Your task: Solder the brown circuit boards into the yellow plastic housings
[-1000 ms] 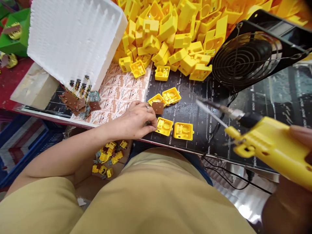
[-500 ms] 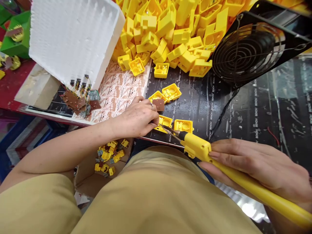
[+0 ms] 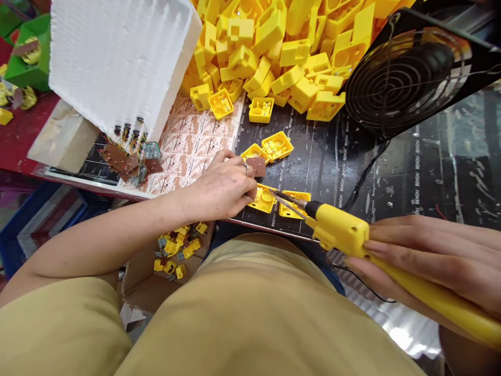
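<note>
My right hand is wrapped round the yellow handle of a soldering iron. Its dark tip, with a thin rod alongside, points left over the yellow plastic housings. My left hand, with a ring on one finger, is closed in a pinch at the left edge of an open yellow housing; what the fingertips grip is hidden. Beside it, partly behind the iron, lies a second open housing. Just beyond my left knuckles are a brown circuit board and another pair of open housings.
A big heap of yellow housings fills the back. At the right stands a black fan. A white foam block leans at the left, near wired circuit boards. Below the bench edge, a carton holds small yellow parts.
My right hand has drawn the soldering iron back to the right, its tip away from my left fingertips. My left hand stays at the housing.
</note>
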